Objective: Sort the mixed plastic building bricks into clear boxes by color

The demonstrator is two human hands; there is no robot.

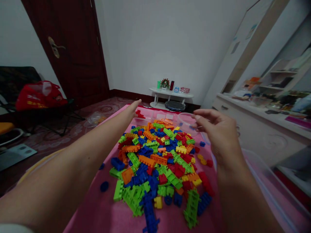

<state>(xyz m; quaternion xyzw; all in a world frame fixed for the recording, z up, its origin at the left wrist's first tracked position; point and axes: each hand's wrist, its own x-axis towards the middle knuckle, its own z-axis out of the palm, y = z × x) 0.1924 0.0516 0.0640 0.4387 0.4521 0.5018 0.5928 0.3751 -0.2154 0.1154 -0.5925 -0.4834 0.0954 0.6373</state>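
A pile of plastic building blocks [160,161] in green, blue, red, orange and yellow covers the middle of a pink table top [97,210]. My left hand [133,108] reaches across to the far edge with its fingers stretched out. It lies right beside a small red piece [140,114]. My right hand [216,131] hovers over the far right of the pile. Its fingers are curled and pinch the rim of a clear round container [186,120]. Two small clear boxes [164,115] stand between the hands.
A large clear bin [269,184] lies along the table's right side. Behind stand a low white side table [171,94] with small items, a dark door [73,48], a red bag [39,95] on a chair at left, and a white dresser [257,129] at right.
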